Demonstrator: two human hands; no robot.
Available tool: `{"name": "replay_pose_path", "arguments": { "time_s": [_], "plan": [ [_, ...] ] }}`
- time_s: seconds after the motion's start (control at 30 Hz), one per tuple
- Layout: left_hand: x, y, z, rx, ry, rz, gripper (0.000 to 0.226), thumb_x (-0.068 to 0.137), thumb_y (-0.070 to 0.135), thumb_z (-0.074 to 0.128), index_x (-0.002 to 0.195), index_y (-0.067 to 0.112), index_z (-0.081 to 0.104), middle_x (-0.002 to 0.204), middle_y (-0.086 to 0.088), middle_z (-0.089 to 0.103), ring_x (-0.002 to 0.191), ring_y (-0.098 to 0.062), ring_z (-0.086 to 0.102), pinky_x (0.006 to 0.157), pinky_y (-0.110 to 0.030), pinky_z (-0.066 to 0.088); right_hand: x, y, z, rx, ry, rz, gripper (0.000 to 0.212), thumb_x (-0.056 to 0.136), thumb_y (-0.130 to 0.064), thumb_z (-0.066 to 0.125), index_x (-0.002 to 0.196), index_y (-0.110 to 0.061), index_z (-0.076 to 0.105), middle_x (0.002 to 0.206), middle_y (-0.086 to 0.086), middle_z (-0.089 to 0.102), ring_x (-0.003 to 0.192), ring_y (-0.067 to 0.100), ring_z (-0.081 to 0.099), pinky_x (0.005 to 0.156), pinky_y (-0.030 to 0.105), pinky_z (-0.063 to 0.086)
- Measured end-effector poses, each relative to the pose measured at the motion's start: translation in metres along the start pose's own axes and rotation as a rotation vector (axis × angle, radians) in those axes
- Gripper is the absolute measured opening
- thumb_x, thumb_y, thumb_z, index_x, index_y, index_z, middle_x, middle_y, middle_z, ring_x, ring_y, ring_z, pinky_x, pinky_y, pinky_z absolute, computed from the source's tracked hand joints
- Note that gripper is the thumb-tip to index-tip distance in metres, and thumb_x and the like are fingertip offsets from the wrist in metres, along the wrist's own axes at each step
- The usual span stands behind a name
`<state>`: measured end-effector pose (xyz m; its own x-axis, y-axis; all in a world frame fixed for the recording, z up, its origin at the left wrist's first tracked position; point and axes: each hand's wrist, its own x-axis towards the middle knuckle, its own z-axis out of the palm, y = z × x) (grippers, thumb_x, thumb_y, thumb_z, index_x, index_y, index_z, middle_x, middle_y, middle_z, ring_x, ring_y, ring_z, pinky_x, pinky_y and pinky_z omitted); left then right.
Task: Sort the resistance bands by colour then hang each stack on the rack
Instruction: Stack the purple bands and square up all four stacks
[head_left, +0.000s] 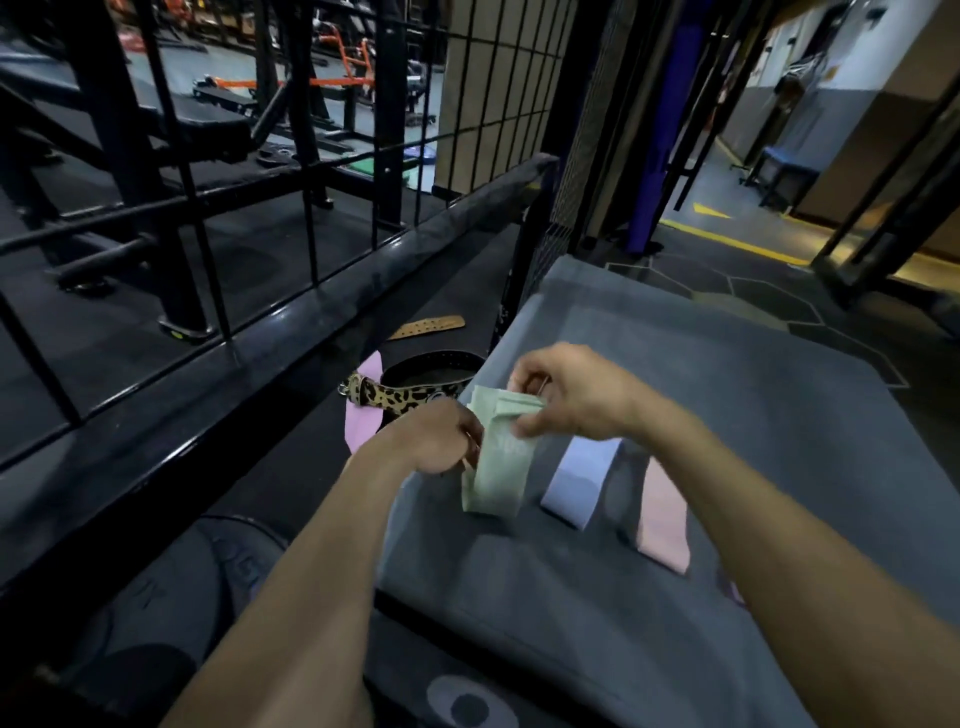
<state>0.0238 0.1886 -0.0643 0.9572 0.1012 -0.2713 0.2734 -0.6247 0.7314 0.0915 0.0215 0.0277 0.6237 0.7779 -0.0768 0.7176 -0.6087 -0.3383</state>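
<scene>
Green bands (497, 457), a folded stack, sit at the left edge of the grey pad (701, 395). Long axis runs away from the camera, far end tipped slightly right and lifted; near end rests on the pad. Right hand (571, 397) pinches the far end, thumb below, fingers curled over the top. Left hand (431, 439) closed on the stack's left edge at mid-length; its fingertips are hidden behind the bands.

Right of the green bands: blue band (582, 480), flat, parallel to them. Further right: pink band (665, 519), flat, same heading, partly under the right forearm.

Left of the green bands, off the pad: leopard-print belt (400, 397) coiled on a black floor, over a pink piece (363, 415), possibly another band. Beyond it, a tan strap (428, 326).

Black rail (291, 332) and wire fence run diagonally further left. Gym machines behind the fence. Corridor with yellow floor lines lies far right.
</scene>
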Motion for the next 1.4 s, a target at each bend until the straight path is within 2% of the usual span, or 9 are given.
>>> {"name": "replay_pose_path", "arguments": {
  "time_s": [0.1,0.2,0.4,0.5,0.6,0.77,1.0,1.17,1.4],
  "plan": [
    [0.003,-0.002,0.0,-0.094,0.015,-0.15,0.034,0.095,-0.003,0.038,0.101,0.007,0.07,0.059,0.008,0.071,0.061,-0.018,0.063,0.045,-0.019,0.048,0.04,0.017,0.0,0.0,-0.112,0.02,0.019,0.075,-0.025,0.084,0.086,-0.026,0.068,0.084,-0.007,0.07,0.071,0.004,0.06,0.061,0.013,0.043],
    [0.009,-0.006,0.003,-0.121,-0.018,-0.233,0.035,0.095,0.003,0.036,0.109,0.002,0.068,0.084,-0.009,0.078,0.067,-0.031,0.068,0.052,-0.03,0.053,0.072,0.03,0.01,0.009,-0.178,0.028,0.02,0.077,-0.024,0.082,0.084,-0.032,0.065,0.087,-0.005,0.07,0.079,0.011,0.064,0.072,0.028,0.051],
    [0.018,-0.006,0.009,-0.062,0.072,-0.24,0.02,0.089,0.01,0.046,0.084,0.001,0.063,0.068,-0.014,0.069,0.046,-0.025,0.062,0.051,-0.029,0.052,0.107,0.051,0.042,-0.09,-0.155,0.086,0.024,0.078,-0.029,0.079,0.095,-0.023,0.064,0.099,-0.002,0.069,0.095,0.018,0.065,0.084,0.035,0.054],
    [0.025,-0.006,0.014,0.029,0.1,-0.228,0.015,0.087,0.021,0.055,0.085,0.006,0.057,0.078,-0.011,0.065,0.07,-0.029,0.064,0.068,-0.037,0.058,0.115,0.054,0.054,-0.119,-0.147,0.149,0.032,0.081,-0.032,0.075,0.107,-0.018,0.062,0.105,0.001,0.066,0.097,0.022,0.062,0.086,0.04,0.054],
    [0.026,-0.005,0.015,0.092,0.104,-0.217,0.016,0.085,0.02,0.06,0.073,0.013,0.05,0.078,-0.007,0.059,0.083,-0.031,0.063,0.068,-0.035,0.051,0.119,0.056,0.056,-0.098,-0.224,0.175,0.034,0.083,-0.035,0.071,0.114,-0.02,0.063,0.109,0.001,0.066,0.102,0.023,0.063,0.092,0.042,0.053],
    [0.023,-0.006,0.013,0.093,0.063,-0.227,0.01,0.085,0.018,0.063,0.077,0.014,0.06,0.082,-0.008,0.065,0.084,-0.03,0.068,0.065,-0.034,0.052,0.122,0.054,0.054,-0.041,-0.341,0.183,0.024,0.085,-0.032,0.066,0.107,-0.023,0.07,0.107,0.008,0.071,0.098,0.03,0.069,0.082,0.044,0.06],
    [0.017,-0.011,0.01,0.003,-0.046,-0.194,0.012,0.09,0.014,0.062,0.093,0.008,0.072,0.089,-0.015,0.076,0.064,-0.028,0.07,0.059,-0.035,0.057,0.117,0.05,0.058,-0.021,-0.413,0.19,0.023,0.092,-0.03,0.062,0.112,-0.019,0.062,0.106,0.002,0.061,0.082,0.013,0.057,0.067,0.026,0.051],
    [0.011,-0.009,0.01,0.017,-0.041,-0.205,0.01,0.093,0.013,0.062,0.085,0.01,0.067,0.064,-0.008,0.067,0.054,-0.02,0.063,0.054,-0.03,0.053,0.114,0.042,0.062,-0.003,-0.443,0.24,0.008,0.096,-0.036,0.052,0.097,-0.03,0.056,0.098,-0.004,0.055,0.08,0.012,0.052,0.07,0.026,0.045],
    [0.007,-0.011,0.01,0.023,-0.047,-0.164,0.014,0.089,0.008,0.058,0.084,0.006,0.071,0.07,-0.012,0.068,0.056,-0.025,0.065,0.053,-0.031,0.054,0.106,0.048,0.069,0.162,-0.357,0.257,0.009,0.092,-0.034,0.053,0.087,-0.032,0.059,0.1,-0.007,0.057,0.094,0.014,0.055,0.073,0.029,0.048]
  ]
}}
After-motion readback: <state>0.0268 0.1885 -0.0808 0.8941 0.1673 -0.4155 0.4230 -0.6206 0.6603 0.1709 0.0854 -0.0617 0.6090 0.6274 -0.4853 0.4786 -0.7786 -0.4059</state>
